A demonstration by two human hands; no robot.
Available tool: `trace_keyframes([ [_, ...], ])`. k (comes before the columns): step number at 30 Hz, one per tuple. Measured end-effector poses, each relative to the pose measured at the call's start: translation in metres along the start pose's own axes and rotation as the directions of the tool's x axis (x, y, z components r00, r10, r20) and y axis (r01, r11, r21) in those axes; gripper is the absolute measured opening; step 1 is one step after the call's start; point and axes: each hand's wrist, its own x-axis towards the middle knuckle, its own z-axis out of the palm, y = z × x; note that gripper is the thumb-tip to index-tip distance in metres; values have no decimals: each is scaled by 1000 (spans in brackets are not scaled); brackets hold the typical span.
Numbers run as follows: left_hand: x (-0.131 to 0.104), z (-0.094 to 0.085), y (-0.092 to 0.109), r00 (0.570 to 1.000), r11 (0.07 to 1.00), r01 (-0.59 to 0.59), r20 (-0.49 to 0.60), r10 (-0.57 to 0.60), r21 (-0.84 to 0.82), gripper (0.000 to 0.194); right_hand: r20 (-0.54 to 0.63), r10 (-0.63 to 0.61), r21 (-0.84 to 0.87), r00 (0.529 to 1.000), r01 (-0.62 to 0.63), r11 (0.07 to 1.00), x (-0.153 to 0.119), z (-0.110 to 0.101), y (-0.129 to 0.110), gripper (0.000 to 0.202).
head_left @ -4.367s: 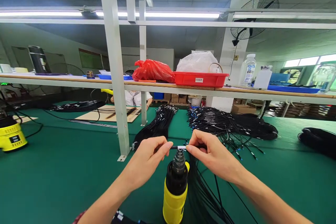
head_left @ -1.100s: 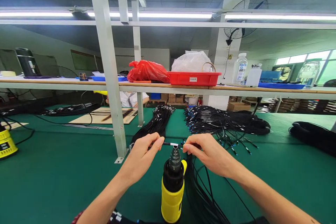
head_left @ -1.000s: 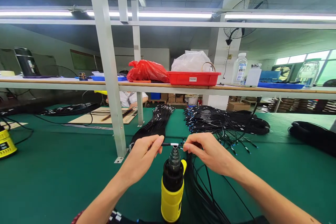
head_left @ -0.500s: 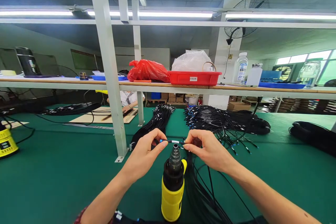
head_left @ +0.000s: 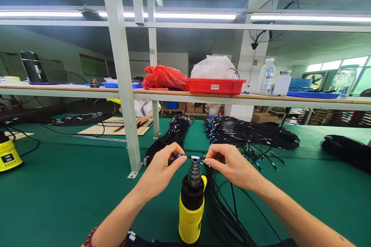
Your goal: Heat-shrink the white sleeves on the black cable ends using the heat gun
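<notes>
A thin black cable [head_left: 189, 157] with a white sleeve and a blue tip is stretched level between my two hands. My left hand [head_left: 165, 164] pinches its blue-tipped end between thumb and fingertips. On the other side, my right hand [head_left: 227, 162] pinches the black part past the white sleeve. Just below the sleeve is the nozzle of a yellow and black heat gun [head_left: 191, 208], standing upright with its mouth facing up. Whether cable and nozzle touch I cannot tell. Black cables [head_left: 223, 216] run down from beneath my right hand to the table's near edge.
Bundles of black cables [head_left: 232, 131] lie farther back on the green table [head_left: 72, 197]. A white post [head_left: 127, 123] rises left of my hands, carrying a shelf with a red tray [head_left: 216, 87]. Another yellow tool [head_left: 10, 156] stands far left. A person [head_left: 143, 112] sits across the table.
The view has shifted very slightly. Both hands keep their pinch on the cable, which stays above the nozzle. The person across the table shows a little more.
</notes>
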Motion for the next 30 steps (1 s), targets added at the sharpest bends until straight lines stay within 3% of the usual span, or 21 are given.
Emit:
trace_keyframes([
  [3, -1, 0, 1, 1000, 1000, -17, -9, 17, 12, 24, -6, 5, -4, 1000, -5, 1000, 0, 0, -1, 19],
  [7, -1, 1, 0, 999, 999, 32, 23, -33, 34, 50, 53, 12, -45, 999, -9, 999, -3, -3, -3, 33],
  [10, 0, 2, 0, 998, 998, 52, 37, -53, 25, 56, 96, 5, -32, 995, -2, 999, -5, -5, -3, 37],
  [18, -1, 3, 0, 1000, 1000, -17, -20, 18, 20, 21, 8, 29, 85, 1000, -30, 996, -1, 0, 2, 19],
  [22, -2, 2, 1, 999, 999, -27, -33, 28, 32, 15, -20, 27, 81, 999, -25, 996, -1, 2, 0, 19],
  [30, 1, 1, 1, 1000, 993, -1, -25, 4, 118, 53, 68, 11, -57, 998, -7, 998, -5, -2, -3, 41],
])
